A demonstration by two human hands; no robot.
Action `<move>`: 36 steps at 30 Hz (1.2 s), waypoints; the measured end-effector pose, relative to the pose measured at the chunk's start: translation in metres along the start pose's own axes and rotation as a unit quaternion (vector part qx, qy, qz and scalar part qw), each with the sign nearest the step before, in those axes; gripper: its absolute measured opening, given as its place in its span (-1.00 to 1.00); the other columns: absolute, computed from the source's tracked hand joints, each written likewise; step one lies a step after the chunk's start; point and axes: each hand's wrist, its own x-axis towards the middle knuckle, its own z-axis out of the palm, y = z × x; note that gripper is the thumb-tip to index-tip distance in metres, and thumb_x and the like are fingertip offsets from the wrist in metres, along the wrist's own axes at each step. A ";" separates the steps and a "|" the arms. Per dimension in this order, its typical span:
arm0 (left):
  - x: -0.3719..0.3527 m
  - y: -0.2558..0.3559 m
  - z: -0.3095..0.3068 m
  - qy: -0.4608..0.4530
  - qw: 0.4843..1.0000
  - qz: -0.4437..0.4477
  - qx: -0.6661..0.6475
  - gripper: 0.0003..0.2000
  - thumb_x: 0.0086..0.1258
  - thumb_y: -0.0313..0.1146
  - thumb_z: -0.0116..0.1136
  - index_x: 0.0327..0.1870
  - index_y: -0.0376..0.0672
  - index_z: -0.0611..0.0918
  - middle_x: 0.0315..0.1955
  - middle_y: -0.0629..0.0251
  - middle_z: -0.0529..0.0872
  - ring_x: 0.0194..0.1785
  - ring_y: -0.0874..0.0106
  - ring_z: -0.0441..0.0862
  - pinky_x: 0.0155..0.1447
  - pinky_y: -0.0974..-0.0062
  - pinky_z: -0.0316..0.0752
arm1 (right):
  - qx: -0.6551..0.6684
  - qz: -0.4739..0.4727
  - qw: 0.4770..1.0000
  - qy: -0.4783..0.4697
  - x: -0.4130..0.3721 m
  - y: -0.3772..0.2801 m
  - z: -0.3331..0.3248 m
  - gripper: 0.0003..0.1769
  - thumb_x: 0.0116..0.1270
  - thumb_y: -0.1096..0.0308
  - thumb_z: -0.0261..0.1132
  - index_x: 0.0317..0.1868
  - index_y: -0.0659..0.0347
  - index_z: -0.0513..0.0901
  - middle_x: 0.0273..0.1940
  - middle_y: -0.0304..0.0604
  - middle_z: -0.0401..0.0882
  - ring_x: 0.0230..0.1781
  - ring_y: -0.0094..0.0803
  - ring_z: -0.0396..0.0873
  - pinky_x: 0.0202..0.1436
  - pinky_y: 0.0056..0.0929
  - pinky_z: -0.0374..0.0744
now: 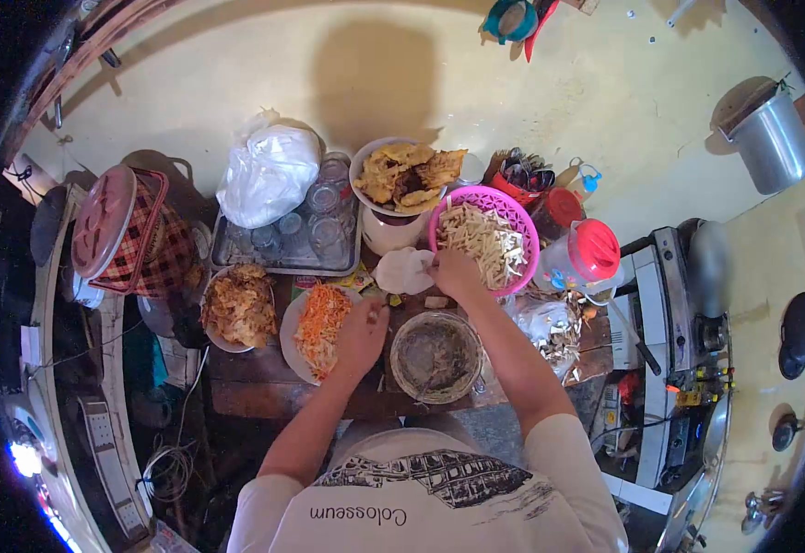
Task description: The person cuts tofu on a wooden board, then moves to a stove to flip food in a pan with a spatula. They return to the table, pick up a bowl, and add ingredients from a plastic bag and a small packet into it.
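My right hand is closed at the right edge of a white, soft-looking piece, perhaps a plastic bag, with the fingertips pinching it. Just beside that hand stands a pink basket full of pale cut sticks. My left hand, fingers curled together, is over the right side of a plate of shredded carrot and paler shreds. Whatever its fingers hold, if anything, is too small to make out. Between my forearms sits a round bowl coated inside with greyish batter.
Fried pieces fill a bowl at left and another at the back. A metal tray carries glass jars and a white bag. Right of the basket stand a red-lidded jug and crumpled foil.
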 end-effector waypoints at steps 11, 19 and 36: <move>0.040 -0.032 0.054 0.034 0.981 -0.134 -0.136 -0.34 0.23 -0.47 0.03 0.38 -0.27 0.09 0.22 -0.06 0.33 0.11 0.22 0.44 0.16 0.34 0.37 | -0.138 -0.276 0.934 0.179 -0.029 0.009 -0.015 -0.80 0.18 0.37 0.12 -0.20 0.20 0.56 -0.41 -0.08 0.58 -0.45 -0.13 0.61 -0.40 -0.21 0.55; 0.045 -0.040 0.064 -0.015 0.902 -0.168 -0.398 -0.34 0.25 -0.51 -0.05 0.41 -0.20 0.05 0.14 0.26 0.41 -0.10 0.51 0.44 -0.06 0.57 0.40 | -0.140 -0.215 0.961 0.104 -0.027 0.004 0.000 -0.82 0.17 0.34 0.11 -0.28 0.18 0.61 -0.42 -0.06 0.60 -0.42 -0.09 0.62 -0.36 -0.11 0.54; 0.050 -0.062 0.074 0.041 0.921 -0.118 -0.369 -0.47 0.32 -0.45 -0.06 0.34 -0.18 0.19 0.14 0.21 0.42 0.08 0.42 0.43 0.04 0.46 0.40 | 0.250 -0.006 0.968 0.021 -0.020 0.031 0.002 -0.69 0.15 0.20 0.23 -0.30 0.29 0.70 -0.45 0.04 0.64 -0.43 -0.15 0.61 -0.26 -0.28 0.51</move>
